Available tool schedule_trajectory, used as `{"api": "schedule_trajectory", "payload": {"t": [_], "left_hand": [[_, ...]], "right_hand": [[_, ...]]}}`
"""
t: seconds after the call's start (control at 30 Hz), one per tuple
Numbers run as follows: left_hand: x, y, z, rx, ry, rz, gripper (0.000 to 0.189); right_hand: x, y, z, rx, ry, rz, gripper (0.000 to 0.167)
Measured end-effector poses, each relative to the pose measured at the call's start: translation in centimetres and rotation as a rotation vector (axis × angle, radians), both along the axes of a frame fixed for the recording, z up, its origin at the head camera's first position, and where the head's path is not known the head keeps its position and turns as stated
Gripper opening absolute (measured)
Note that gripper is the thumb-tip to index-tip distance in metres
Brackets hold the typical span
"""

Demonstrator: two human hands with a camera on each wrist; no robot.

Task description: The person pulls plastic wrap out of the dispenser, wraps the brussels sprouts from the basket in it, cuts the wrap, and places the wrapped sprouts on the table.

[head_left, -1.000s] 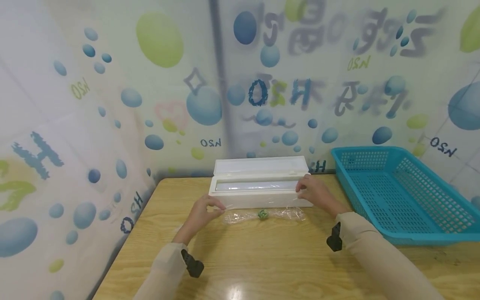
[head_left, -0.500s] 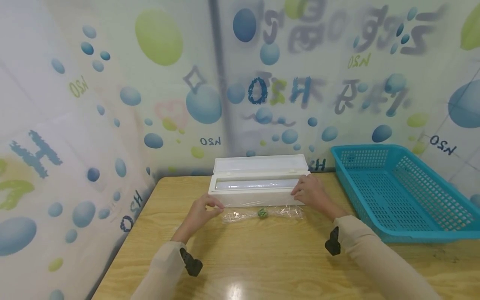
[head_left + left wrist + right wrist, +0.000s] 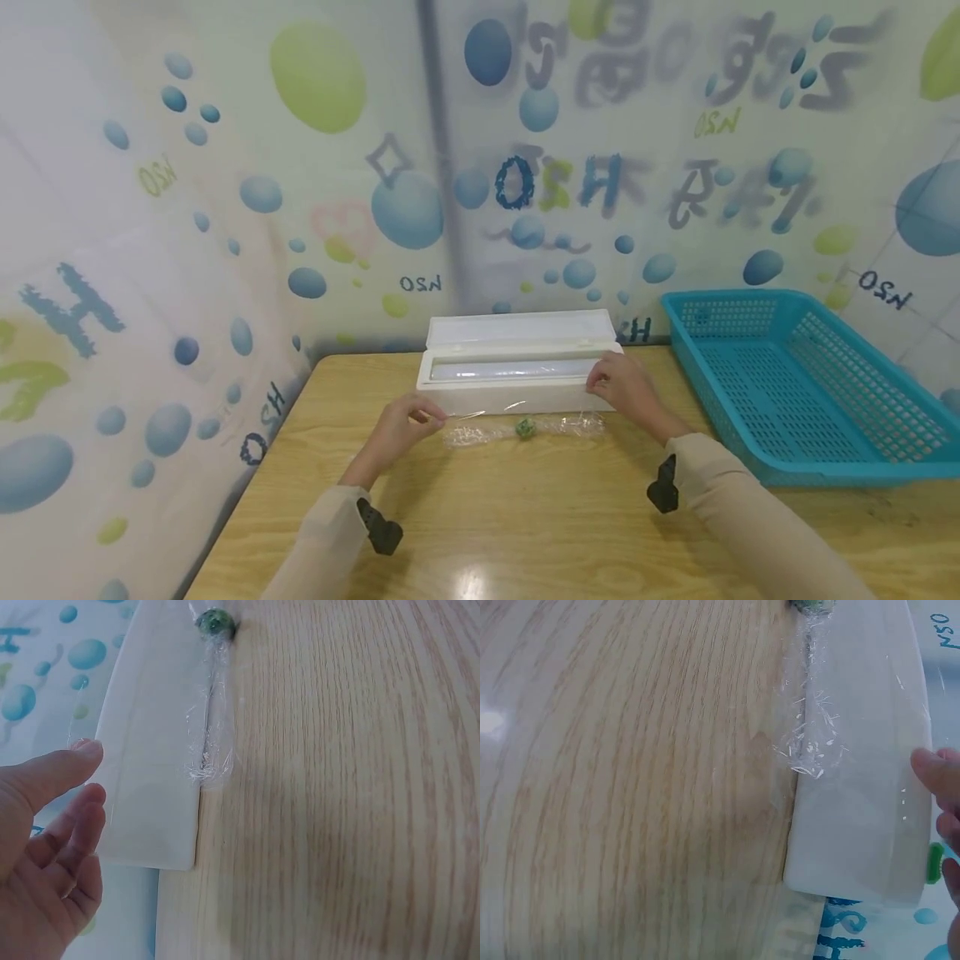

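Observation:
A white cling film dispenser (image 3: 480, 401) stands at the back of the table, its lid raised and a pale roll (image 3: 510, 369) inside. My left hand (image 3: 401, 427) pinches a corner of clear cling film (image 3: 516, 407) by the box's front left. At the front right, my right hand (image 3: 628, 390) pinches the film's other side between thumb and fingertips. The sheet spans between both hands across the box front. Below it on the table lies a small green ball (image 3: 525, 427) wrapped in crinkled film, both ends (image 3: 214, 750) stretched out sideways.
A turquoise plastic basket (image 3: 795, 475) stands to the right, close to my right forearm. A green piece (image 3: 934, 862) shows at the box's edge in the right wrist view. The patterned wall covering (image 3: 352, 300) rises directly behind the table (image 3: 480, 508).
My right hand has moved slightly left and down along the box front, then stayed there. My left hand has barely moved. The wrapped ball stays in place.

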State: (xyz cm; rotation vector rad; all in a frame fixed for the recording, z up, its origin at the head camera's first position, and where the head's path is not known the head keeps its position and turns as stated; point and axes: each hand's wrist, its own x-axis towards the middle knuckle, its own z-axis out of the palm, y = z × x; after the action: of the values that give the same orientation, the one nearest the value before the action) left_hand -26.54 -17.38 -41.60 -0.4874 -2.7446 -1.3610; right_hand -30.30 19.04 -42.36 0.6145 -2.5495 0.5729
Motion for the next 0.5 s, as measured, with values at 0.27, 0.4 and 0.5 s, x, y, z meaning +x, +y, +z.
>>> {"api": "schedule_trajectory", "payload": {"t": [0.27,0.4,0.5], "left_hand": [[-0.1,0.3,0.1,0.007,-0.065,0.0,0.009],[-0.1,0.5,-0.1,0.007,-0.054,-0.029,0.011],[-0.2,0.5,-0.4,-0.025,-0.02,-0.064,0.011]], "right_hand": [[1.1,0.5,0.7,0.064,0.002,0.122,0.019],[1.5,0.7,0.6,0.054,-0.086,0.144,0.018],[1.8,0.7,0.5,0.031,-0.185,0.141,0.015]]}}
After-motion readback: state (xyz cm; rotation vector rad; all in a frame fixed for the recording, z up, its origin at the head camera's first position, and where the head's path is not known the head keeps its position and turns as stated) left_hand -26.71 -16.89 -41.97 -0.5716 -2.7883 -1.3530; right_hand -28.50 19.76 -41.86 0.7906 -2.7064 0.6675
